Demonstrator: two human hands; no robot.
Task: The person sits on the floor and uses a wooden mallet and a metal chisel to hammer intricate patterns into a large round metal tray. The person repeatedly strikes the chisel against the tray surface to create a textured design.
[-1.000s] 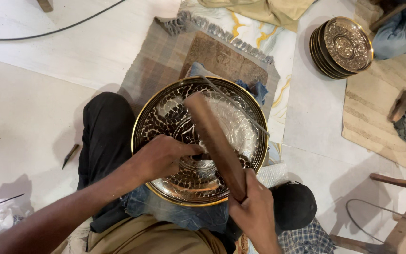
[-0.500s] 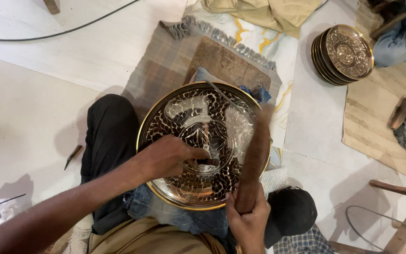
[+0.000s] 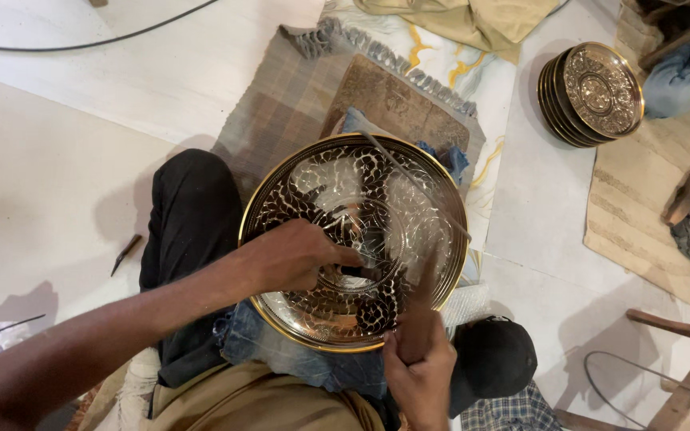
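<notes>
**Engraved brass tray held in the lap, mallet in the right hand**

A large round metal tray (image 3: 357, 239) rests tilted on the person's lap, over dark trousers and a fold of blue denim cloth (image 3: 281, 347). Its rim is smooth, polished gold; the inside is shiny and covered with dense dark scrollwork and leaf shapes in rings around a plainer centre.

The left hand (image 3: 297, 255) lies on the tray's inner face, left of centre, fingers curled and pinched shut around a small tool whose tip meets the metal near the middle; the tool itself is mostly hidden. The right hand (image 3: 421, 371) sits at the tray's near rim, closed tight around the handle of a wooden mallet (image 3: 425, 307), which is blurred and rises over the tray's lower right part.

Beyond the tray's far rim a woven mat (image 3: 297, 96) with a fringed edge lies on the pale floor (image 3: 57, 183), topped by a brown patterned cloth (image 3: 397, 104). A stack of similar engraved trays (image 3: 592, 92) stands well apart toward the floor's far right corner. A small dark tool (image 3: 125, 254) lies on the floor to the left, and a dark cap (image 3: 493, 359) just beside the right hand.
</notes>
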